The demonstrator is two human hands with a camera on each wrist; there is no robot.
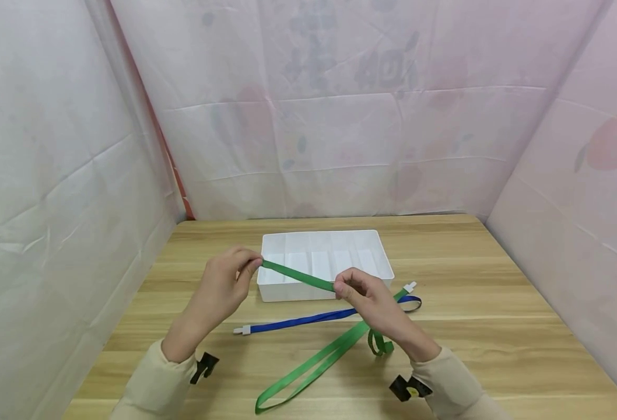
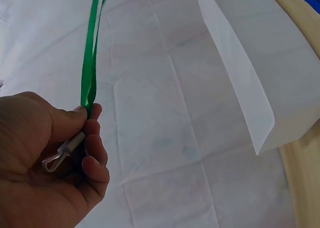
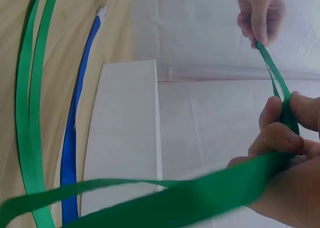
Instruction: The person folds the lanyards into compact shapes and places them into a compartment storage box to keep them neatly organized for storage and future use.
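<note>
A green lanyard (image 1: 298, 275) is stretched taut between both hands above the table. My left hand (image 1: 228, 279) pinches its end, with the white plastic clip (image 2: 62, 152) tucked inside my curled fingers (image 2: 90, 153). My right hand (image 1: 360, 294) pinches the doubled strap (image 3: 280, 90) further along. The rest of the green strap (image 1: 314, 364) trails down across the table toward the near edge, and it crosses blurred and close in the right wrist view (image 3: 165, 200). A blue lanyard (image 1: 308, 319) with white clips lies flat on the wood below my hands.
A white tray with divided compartments (image 1: 325, 290) stands on the wooden table (image 1: 497, 326) just behind my hands. White sheeting (image 1: 340, 128) walls in the table at the back and on both sides.
</note>
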